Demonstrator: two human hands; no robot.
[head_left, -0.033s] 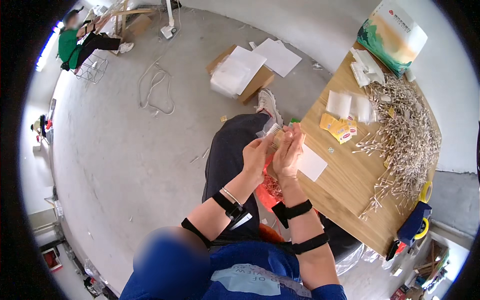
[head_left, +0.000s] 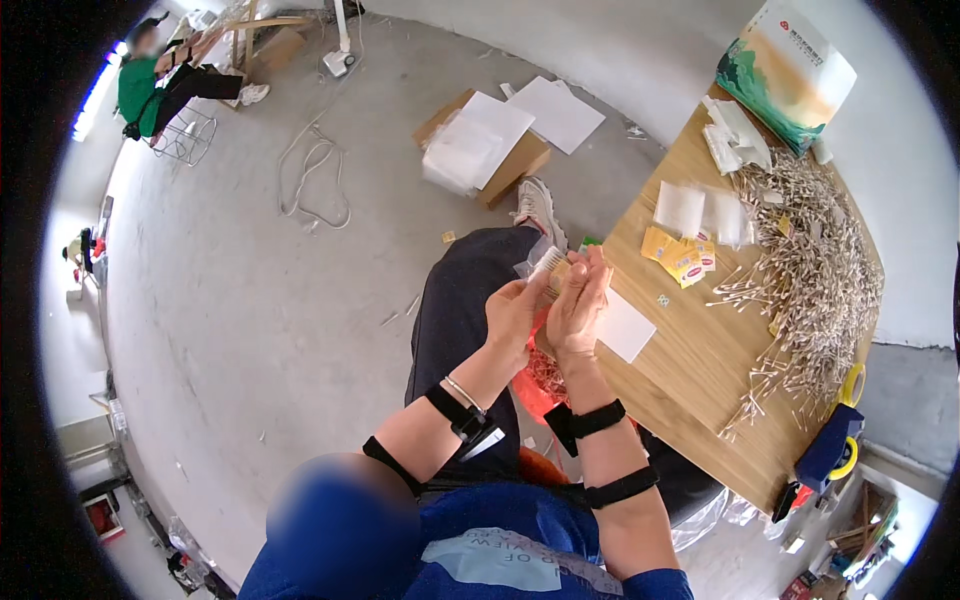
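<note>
My left hand (head_left: 515,312) and my right hand (head_left: 582,300) are raised together over my lap, just off the near edge of the wooden table (head_left: 700,370). Between them they hold a small bundle of white swab sticks (head_left: 547,266) in what looks like a clear sleeve. The bundle's top pokes out above my left fingers. My right palm presses against it with fingers nearly straight. Both wrists wear black straps. A white card (head_left: 626,326) lies on the table right beside my right hand.
A large heap of loose swab sticks (head_left: 815,270) covers the table's right side, with yellow packets (head_left: 685,256), small clear bags (head_left: 690,208), a big printed bag (head_left: 790,75) and a blue tape dispenser (head_left: 830,450). A cardboard box (head_left: 520,165), a cable (head_left: 315,180) and a seated person (head_left: 150,85) are on the floor.
</note>
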